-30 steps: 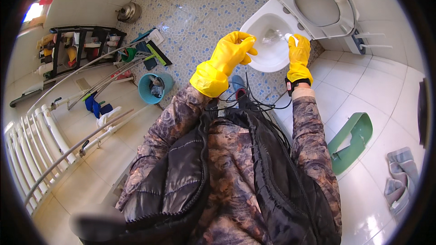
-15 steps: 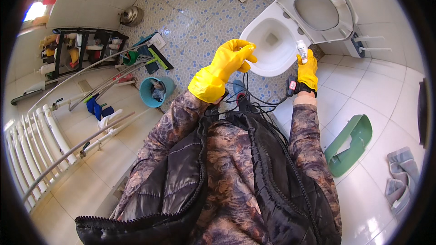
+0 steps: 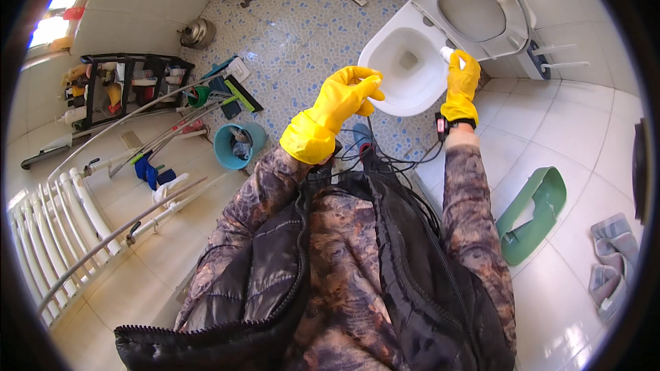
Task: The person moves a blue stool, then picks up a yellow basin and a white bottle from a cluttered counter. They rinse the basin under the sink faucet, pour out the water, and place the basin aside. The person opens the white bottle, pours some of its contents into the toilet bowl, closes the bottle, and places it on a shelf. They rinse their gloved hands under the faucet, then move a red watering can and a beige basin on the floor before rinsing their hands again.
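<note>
My right hand (image 3: pixel 462 88), in a yellow rubber glove, is closed around a small white bottle (image 3: pixel 447 53). The bottle tips toward the toilet bowl (image 3: pixel 436 93) at its right rim; my fingers hide most of it. In a matching glove, my left hand (image 3: pixel 347 96) hovers left of the bowl with thumb and fingers pinched together. A small whitish bit shows at its fingertips, too small to name. The grey-white toilet seat and lid (image 3: pixel 524 27) are raised.
Black cables (image 3: pixel 405 160) loop between my arms. Leftward stand a blue bucket (image 3: pixel 221 148), brooms and a squeegee (image 3: pixel 242 93), a black rack (image 3: pixel 127 89) and a white radiator (image 3: pixel 51 233). A green plastic basin (image 3: pixel 512 247) hangs or leans at right near a grey cloth (image 3: pixel 612 251).
My right hand has turned and tipped the upright bottle leftward and up toward the bowl. The left hand has shifted slightly down and left, still pinched.
</note>
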Demonstrator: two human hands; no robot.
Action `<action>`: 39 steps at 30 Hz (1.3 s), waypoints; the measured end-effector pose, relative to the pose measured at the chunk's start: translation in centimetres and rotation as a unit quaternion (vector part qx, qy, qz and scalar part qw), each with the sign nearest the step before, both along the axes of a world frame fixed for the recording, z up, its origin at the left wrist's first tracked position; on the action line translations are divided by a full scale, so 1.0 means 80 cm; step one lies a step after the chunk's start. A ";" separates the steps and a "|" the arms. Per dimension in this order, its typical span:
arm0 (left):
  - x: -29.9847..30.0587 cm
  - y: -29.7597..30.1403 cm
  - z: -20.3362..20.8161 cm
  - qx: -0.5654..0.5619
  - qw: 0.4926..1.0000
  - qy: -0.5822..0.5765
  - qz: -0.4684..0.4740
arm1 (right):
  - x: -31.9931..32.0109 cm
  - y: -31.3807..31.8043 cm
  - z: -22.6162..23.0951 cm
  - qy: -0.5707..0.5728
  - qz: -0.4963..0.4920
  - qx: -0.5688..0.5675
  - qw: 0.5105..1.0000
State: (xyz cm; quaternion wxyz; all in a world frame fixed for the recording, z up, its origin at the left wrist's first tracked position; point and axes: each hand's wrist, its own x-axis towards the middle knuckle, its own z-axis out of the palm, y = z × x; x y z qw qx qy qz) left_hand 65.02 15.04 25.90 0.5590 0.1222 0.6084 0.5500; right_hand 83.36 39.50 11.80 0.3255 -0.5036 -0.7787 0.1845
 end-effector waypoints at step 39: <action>0.005 -0.001 0.000 -0.017 0.999 -0.031 -0.026 | -0.003 -0.021 -0.033 0.056 0.024 0.107 0.992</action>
